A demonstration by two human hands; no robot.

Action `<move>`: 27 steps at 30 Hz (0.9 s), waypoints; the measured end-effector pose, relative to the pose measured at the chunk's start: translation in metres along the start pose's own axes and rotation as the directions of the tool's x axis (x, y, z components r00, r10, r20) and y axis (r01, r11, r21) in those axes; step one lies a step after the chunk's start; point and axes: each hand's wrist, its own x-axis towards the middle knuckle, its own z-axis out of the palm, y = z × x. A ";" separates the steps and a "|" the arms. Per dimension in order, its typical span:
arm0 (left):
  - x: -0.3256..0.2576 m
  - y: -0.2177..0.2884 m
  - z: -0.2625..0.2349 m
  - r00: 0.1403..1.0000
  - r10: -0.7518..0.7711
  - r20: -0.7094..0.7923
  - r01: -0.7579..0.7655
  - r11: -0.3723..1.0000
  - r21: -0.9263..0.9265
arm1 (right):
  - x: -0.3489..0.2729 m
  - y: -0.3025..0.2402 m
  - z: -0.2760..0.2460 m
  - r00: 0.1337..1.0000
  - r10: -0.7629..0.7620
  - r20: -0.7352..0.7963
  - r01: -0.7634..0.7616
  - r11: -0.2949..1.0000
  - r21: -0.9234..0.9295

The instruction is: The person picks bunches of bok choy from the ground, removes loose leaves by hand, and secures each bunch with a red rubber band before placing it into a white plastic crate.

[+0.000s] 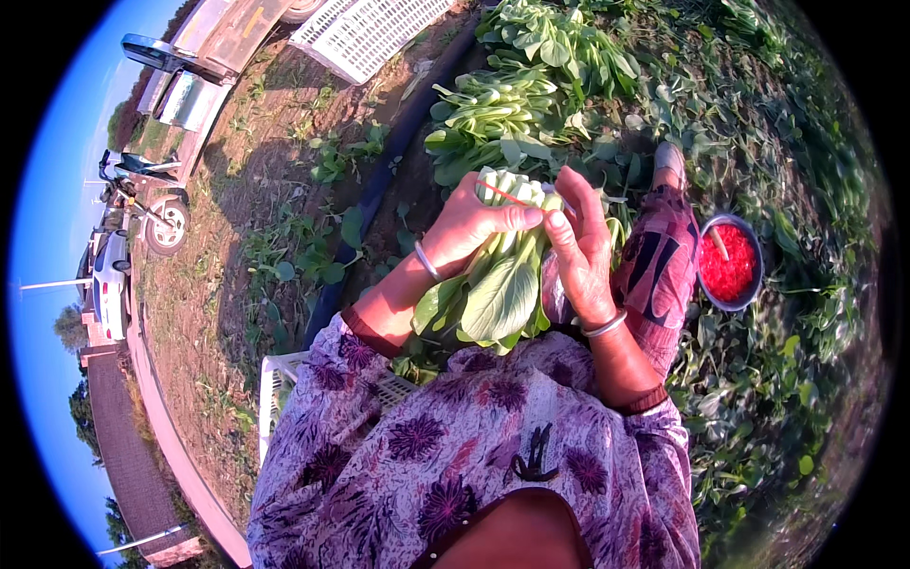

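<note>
Left hand closed round the stems, a bunch of leafy greens is held near the frame's centre — a red band laid across it — while the right hand is set at its right side, whether gripping cannot be told, and red strips are contained in a bowl at middle right.

The ground carries heaped leafy greens, a round bowl among leaves and, apparently, a white crate cut off above.

Left hand curled, right hand loosely bent, thumbs close together
</note>
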 end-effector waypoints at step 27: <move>0.016 -0.060 -0.046 0.921 0.388 -0.038 -0.310 0.787 0.533 | 0.021 -0.001 -0.003 0.989 -0.020 0.149 0.087 0.884 -0.458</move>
